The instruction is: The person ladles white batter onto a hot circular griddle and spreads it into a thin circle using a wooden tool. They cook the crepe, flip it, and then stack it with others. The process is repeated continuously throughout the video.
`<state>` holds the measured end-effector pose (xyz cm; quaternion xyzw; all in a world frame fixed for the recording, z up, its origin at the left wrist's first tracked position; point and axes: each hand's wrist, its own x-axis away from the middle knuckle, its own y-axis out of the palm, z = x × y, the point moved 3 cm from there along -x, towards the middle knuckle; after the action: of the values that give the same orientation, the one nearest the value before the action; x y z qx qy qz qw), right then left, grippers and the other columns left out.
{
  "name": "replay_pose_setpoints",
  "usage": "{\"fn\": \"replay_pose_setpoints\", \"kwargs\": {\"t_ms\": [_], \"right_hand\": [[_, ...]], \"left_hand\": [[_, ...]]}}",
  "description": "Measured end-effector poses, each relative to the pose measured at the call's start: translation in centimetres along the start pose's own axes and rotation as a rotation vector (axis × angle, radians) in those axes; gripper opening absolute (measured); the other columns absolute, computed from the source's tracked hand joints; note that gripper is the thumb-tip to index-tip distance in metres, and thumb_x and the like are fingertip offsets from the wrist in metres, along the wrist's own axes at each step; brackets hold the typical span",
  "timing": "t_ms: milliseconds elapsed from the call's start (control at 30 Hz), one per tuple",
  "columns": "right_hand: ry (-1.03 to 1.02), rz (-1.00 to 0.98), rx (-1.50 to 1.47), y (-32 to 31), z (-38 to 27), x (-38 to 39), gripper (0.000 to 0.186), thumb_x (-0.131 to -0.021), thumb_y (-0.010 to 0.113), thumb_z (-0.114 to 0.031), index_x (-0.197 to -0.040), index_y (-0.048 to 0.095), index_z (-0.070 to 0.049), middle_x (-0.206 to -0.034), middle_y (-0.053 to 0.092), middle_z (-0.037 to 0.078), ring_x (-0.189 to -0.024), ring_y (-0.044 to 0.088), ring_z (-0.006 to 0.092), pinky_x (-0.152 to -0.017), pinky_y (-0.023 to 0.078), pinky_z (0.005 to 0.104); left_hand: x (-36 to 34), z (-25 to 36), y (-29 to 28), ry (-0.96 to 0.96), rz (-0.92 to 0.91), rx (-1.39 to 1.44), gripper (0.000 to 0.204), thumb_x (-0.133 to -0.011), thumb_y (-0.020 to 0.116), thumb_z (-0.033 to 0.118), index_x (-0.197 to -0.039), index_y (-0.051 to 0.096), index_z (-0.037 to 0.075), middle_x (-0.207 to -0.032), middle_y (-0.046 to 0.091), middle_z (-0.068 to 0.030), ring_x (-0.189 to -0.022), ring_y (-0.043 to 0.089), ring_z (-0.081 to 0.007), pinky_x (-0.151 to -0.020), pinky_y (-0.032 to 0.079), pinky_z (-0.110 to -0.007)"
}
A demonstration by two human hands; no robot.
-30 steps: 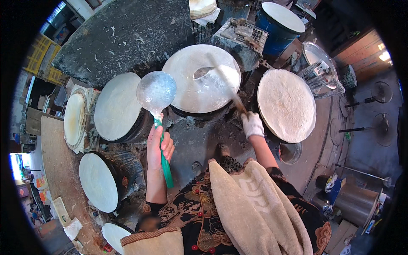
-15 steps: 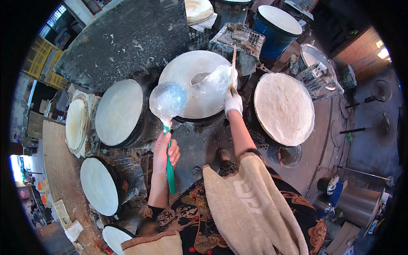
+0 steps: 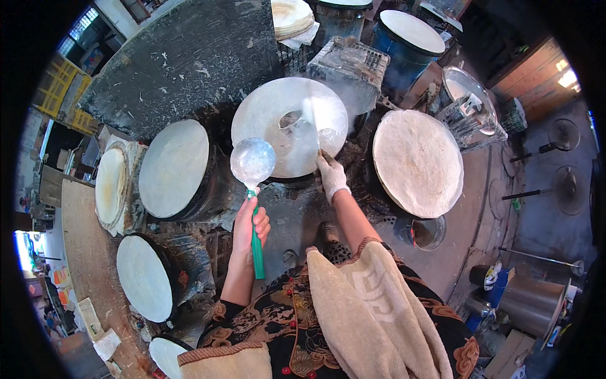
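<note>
In my left hand [image 3: 251,222], bare and closed, is the green handle of a ladle [image 3: 253,160]. Its round, batter-smeared bowl points up and covers part of the near left rim of a round griddle [image 3: 260,123]. A thin pale coat lies over the griddle around a bare ring near its middle, with a wet shiny patch of batter [image 3: 329,114] on the right. My right hand [image 3: 331,177] wears a white glove and is closed at the griddle's near right rim. It holds a thin stick-like spreader [image 3: 317,136], blurred by motion, that reaches across the surface.
A thick white-coated griddle [image 3: 418,164] stands to the right; another coated griddle [image 3: 173,167] is at the left. Stacked flatbreads [image 3: 111,183] lie farther left. Behind the middle griddle is a crusted crate [image 3: 350,63]. A metal basin [image 3: 470,95] stands at the far right.
My right hand has come nearer and left, swinging the spreader across the griddle. The wet batter patch has spread thinner. The ladle has dipped slightly lower, and some steam shows.
</note>
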<state>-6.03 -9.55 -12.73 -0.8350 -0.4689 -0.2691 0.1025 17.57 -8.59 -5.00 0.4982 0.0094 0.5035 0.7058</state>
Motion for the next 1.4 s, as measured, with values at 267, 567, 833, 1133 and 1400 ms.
{"fn": "replay_pose_setpoints", "kwargs": {"t_ms": [267,567,833,1133,1400], "right_hand": [[-0.387,0.114,0.275,-4.9,-0.7,-4.7,0.045,-0.089,0.055,-0.029,-0.125,0.053,-0.003,-0.104,0.065,0.011,-0.093,0.061,0.0161,-0.082,0.045,0.0259],[-0.221,0.002,0.223,-5.8,-5.9,-6.7,0.045,-0.088,0.055,-0.021,-0.125,0.050,0.004,-0.119,0.060,0.011,-0.106,0.056,0.0159,-0.093,0.041,0.0257],[-0.035,-0.275,0.493,-7.9,-4.7,1.7,0.041,-0.089,0.056,-0.023,-0.125,0.055,-0.003,-0.108,0.063,0.012,-0.098,0.057,0.0136,-0.090,0.041,0.0249],[-0.319,0.033,0.365,1.5,5.0,4.1,0.040,-0.091,0.050,-0.029,-0.122,0.056,-0.005,-0.117,0.060,0.017,-0.113,0.055,0.0263,-0.096,0.039,0.0310],[-0.170,-0.111,0.462,-2.6,1.6,-0.7,0.045,-0.092,0.052,-0.031,-0.128,0.051,-0.003,-0.115,0.061,0.013,-0.109,0.055,0.0179,-0.095,0.038,0.0282]], "left_hand": [[-0.8,-0.7,-1.3,-0.032,0.038,0.047,0.019,-0.097,0.045,0.023,-0.114,0.049,0.015,-0.053,0.036,0.0046,-0.037,0.034,-0.0058,-0.032,0.028,-0.020],[-2.9,0.1,-2.8,-0.057,0.031,0.093,0.009,-0.096,0.047,0.023,-0.101,0.049,0.017,-0.053,0.037,0.0041,-0.039,0.036,-0.0068,-0.032,0.028,-0.020],[-10.5,2.5,-3.6,-0.090,0.109,0.083,0.016,-0.095,0.049,0.027,-0.096,0.046,0.011,-0.056,0.039,0.0032,-0.044,0.038,-0.0066,-0.038,0.031,-0.020],[-15.9,1.2,1.8,0.062,0.284,-0.318,0.019,-0.093,0.052,0.025,-0.101,0.046,0.009,-0.064,0.046,-0.0008,-0.049,0.043,-0.0087,-0.042,0.039,-0.024],[-16.4,0.3,2.6,0.140,0.371,-0.334,0.019,-0.093,0.049,0.025,-0.098,0.046,0.007,-0.065,0.047,-0.0019,-0.047,0.045,-0.0113,-0.040,0.040,-0.027]]}}
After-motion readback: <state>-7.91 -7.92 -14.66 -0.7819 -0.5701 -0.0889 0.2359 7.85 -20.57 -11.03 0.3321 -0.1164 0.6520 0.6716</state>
